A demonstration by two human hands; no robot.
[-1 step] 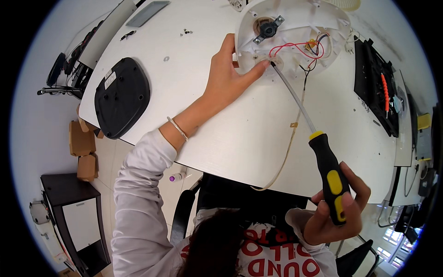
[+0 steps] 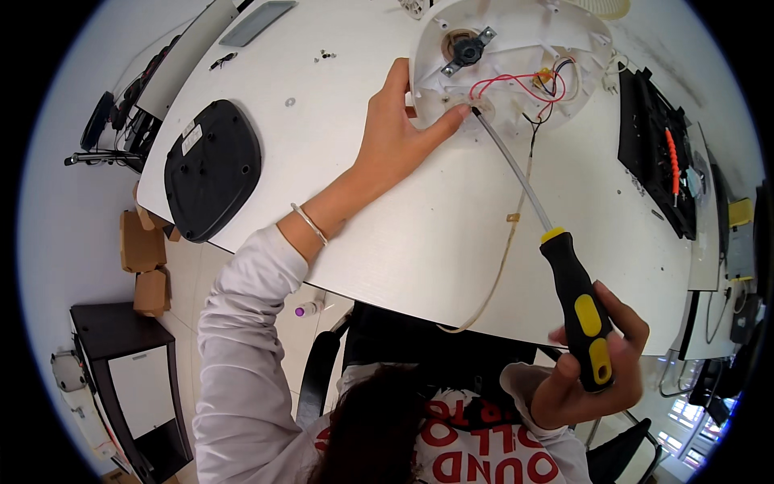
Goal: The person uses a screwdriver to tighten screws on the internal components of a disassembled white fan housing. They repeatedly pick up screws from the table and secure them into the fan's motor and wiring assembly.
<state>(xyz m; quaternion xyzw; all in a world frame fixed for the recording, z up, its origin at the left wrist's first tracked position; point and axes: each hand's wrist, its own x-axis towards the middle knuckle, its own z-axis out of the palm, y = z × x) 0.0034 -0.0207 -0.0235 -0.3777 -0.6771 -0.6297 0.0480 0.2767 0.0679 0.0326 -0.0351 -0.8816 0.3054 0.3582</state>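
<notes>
My left hand [image 2: 393, 129] grips the near left rim of a white plastic housing [image 2: 528, 36]. Its thumb presses inside, close to the screwdriver's tip, while the other fingers are partly hidden behind the wall. Within the housing are a black round part with metal tabs [image 2: 468, 52] and red wires [image 2: 520, 77]. In my right hand [image 2: 625, 375] is a black-and-yellow screwdriver [image 2: 566, 270], its handle between thumb and fingers. The long shaft slants up to the housing's near side, beside my left thumb. The screw under the tip cannot be made out.
A black base cover [image 2: 214, 165] lies to the left, with small screws [image 2: 325, 56] and a washer [image 2: 290, 102] beyond it. A pale cable [image 2: 501, 274] trails to the table's near edge. At the right sits a black tray [image 2: 657, 153] holding an orange-handled tool [image 2: 672, 157].
The screwdriver's handle has turned a little about its axis, and my right fingers have shifted on it. My left hand and the housing stay in place.
</notes>
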